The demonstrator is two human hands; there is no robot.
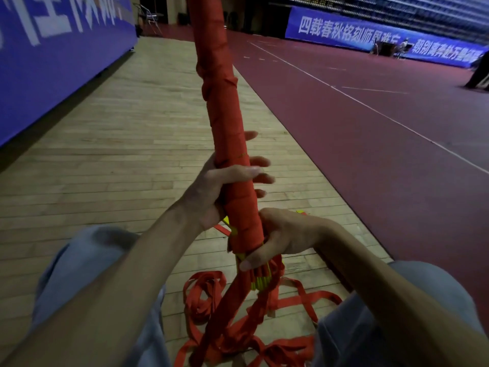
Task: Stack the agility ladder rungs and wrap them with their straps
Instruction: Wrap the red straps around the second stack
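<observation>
Wrapping underway: left grip (225, 186) clasps rung bundle (219, 102), right grip (280, 239) clasps its lower end. Next, probably: wind loose straps (206, 295) tight.

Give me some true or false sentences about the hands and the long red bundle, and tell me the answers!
1. The left hand and the right hand both grip the red-wrapped bundle. True.
2. The loose straps on the wooden floor are blue. False: they are red.
3. The bundle lies flat on the floor. False: it is held up, tilted.
4. Yellow rung ends poke out below the right hand. True.
</observation>
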